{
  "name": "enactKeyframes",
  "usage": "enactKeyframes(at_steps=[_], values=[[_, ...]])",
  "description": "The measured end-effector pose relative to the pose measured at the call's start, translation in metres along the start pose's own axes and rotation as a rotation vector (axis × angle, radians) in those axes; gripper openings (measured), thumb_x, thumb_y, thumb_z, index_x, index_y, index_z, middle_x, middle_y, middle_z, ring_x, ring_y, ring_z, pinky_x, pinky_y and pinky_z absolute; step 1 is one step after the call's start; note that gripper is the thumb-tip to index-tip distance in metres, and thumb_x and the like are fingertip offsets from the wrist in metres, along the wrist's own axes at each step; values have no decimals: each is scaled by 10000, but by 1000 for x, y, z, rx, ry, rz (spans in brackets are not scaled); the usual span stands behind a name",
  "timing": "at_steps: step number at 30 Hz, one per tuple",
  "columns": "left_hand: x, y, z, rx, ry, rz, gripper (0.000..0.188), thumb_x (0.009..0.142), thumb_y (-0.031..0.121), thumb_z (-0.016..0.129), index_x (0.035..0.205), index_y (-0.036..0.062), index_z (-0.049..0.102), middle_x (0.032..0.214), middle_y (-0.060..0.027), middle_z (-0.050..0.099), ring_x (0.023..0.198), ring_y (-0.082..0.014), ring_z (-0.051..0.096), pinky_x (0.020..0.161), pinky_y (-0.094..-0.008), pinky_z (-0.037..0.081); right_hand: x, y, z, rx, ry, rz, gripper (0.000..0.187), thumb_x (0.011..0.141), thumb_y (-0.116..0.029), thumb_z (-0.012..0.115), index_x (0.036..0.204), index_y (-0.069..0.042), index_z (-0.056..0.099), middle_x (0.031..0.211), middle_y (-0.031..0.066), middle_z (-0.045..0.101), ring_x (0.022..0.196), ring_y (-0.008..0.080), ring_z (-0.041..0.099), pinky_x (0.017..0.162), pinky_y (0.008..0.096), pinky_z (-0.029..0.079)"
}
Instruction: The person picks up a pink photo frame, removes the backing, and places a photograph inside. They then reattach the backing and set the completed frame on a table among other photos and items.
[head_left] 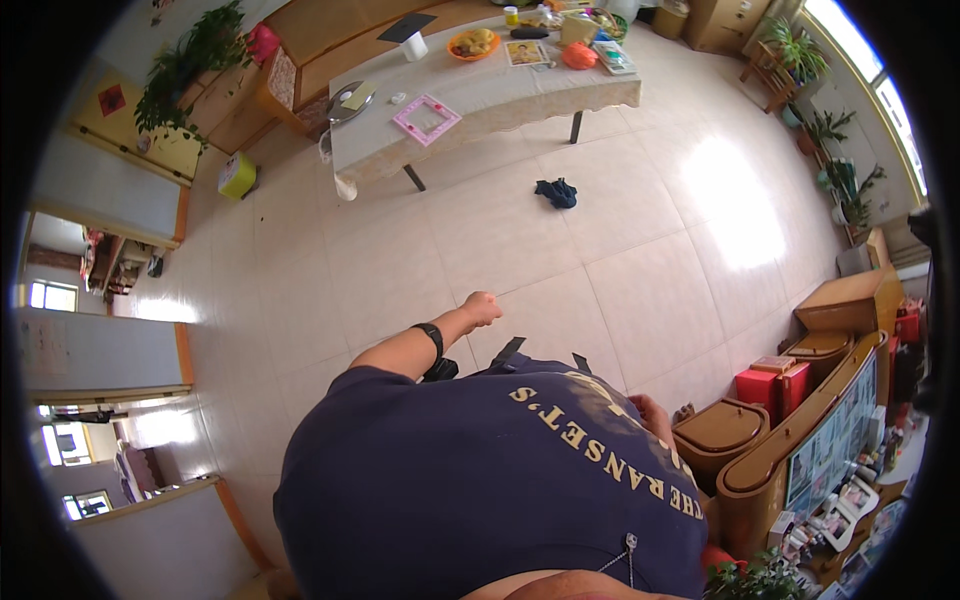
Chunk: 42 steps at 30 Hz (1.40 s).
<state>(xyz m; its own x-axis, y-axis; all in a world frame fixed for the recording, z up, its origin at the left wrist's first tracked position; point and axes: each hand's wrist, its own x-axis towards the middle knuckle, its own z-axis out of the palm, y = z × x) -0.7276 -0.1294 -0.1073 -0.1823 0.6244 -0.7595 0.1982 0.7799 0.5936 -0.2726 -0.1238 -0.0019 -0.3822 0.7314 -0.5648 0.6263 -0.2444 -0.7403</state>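
My left hand [482, 308] is held out over the tiled floor in front of me, its fingers curled closed, and no object shows in it. A black band [432, 338] circles that wrist. My right hand [655, 418] is beside my body, close to the brown wooden cabinet [722, 435]; the shirt hides much of it, so its fingers cannot be made out. Ahead on the floor lies a crumpled dark cloth [557, 192], apart from both hands.
Beyond the cloth stands a covered table [370, 165] with a pink frame [427, 119], an orange bowl [473, 44] of food and a red bag [578, 56]. A yellow-green bin [237, 176] is left of it. Red boxes [775, 388] sit at right; potted plants [828, 127] line the window.
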Motion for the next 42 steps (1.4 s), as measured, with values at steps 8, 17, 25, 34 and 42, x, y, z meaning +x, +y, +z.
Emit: enactKeyframes(at_steps=[8, 17, 25, 34, 42], values=[[-20, -63, -26, -396, 129, -68, 200, 799, 174, 661, 706, 77, 513, 583, -36, 545, 464, -120, 479, 408, -270, 363, 81, -131, -6, -358, -183, -153, 284, 823, -208, 666, 1016, 0, 641, 889, 163, 694, 808, 276, 686, 709, 353, 540], [-23, -45, -77, -547, 224, -183, 309, 926, 313, 566, 747, 69, 505, 636, -46, 550, 536, -128, 501, 486, -260, 411, 247, -183, 5, -545, -389, -358, 307, 786, -269, 656, 979, -31, 642, 882, 148, 696, 828, 294, 671, 747, 370, 524], [23, 44, -150, -379, 272, -127, 363, 947, 355, 530, 729, 65, 512, 635, -48, 539, 540, -136, 496, 494, -269, 415, 375, -220, -24, -458, -360, -394, 293, 772, -272, 674, 947, -38, 646, 855, 150, 694, 824, 304, 669, 763, 376, 517], [81, 75, -204, -717, 347, -157, 247, 920, 301, 587, 821, 82, 534, 722, -19, 576, 597, -103, 532, 528, -240, 438, 464, -246, -30, -542, -445, -334, 319, 771, -296, 654, 953, -34, 649, 849, 151, 689, 824, 303, 664, 758, 386, 515], [141, 87, -266, -739, 342, -203, 188, 926, 258, 584, 898, 80, 532, 777, -15, 585, 645, -103, 548, 573, -244, 457, 512, -288, -17, -554, -487, -306, 326, 779, -302, 656, 975, -42, 653, 865, 151, 686, 838, 297, 663, 755, 382, 515]])
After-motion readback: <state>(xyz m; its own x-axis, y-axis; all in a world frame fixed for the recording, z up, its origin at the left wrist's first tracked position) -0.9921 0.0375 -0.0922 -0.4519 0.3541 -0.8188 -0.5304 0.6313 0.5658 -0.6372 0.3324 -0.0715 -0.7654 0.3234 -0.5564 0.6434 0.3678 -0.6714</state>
